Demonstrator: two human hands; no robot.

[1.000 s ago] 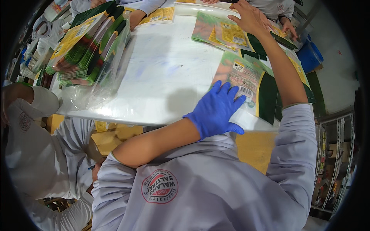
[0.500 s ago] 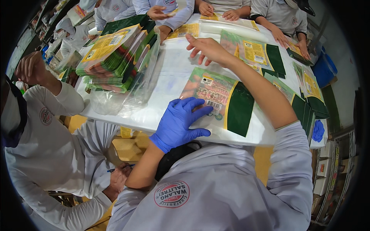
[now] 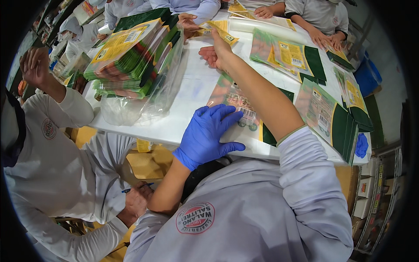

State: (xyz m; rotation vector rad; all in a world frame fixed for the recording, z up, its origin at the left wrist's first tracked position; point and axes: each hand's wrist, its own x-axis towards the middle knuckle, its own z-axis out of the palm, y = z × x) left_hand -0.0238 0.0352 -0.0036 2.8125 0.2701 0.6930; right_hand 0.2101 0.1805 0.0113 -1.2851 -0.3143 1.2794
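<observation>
My left hand (image 3: 209, 134), in a blue glove, rests on the near left part of a flat green plastic pouch (image 3: 227, 92) with a clear printed panel. Its fingers are spread, and it grips nothing. My bare right hand (image 3: 218, 51) reaches across the table with the thumb apart from the loosely bent fingers. Just by its thumb is a tilted yellow printed sheet (image 3: 228, 38); whether they touch I cannot tell. My right forearm hides part of the pouch. Beyond the sheet is a co-worker's hand (image 3: 187, 22).
A tall stack of pouches (image 3: 124, 61) in clear plastic stands at the left. More pouches (image 3: 321, 113) lie at the right, near a crumpled blue glove (image 3: 361, 145). A clear plastic roll (image 3: 266, 32) crosses the far side. Co-workers surround the white table (image 3: 185, 91); one sits close at my left.
My right hand has shifted slightly left and turned, its forearm now covering more of the pouch. The yellow sheet on the far side has tilted toward it. My left hand stays nearly in place.
</observation>
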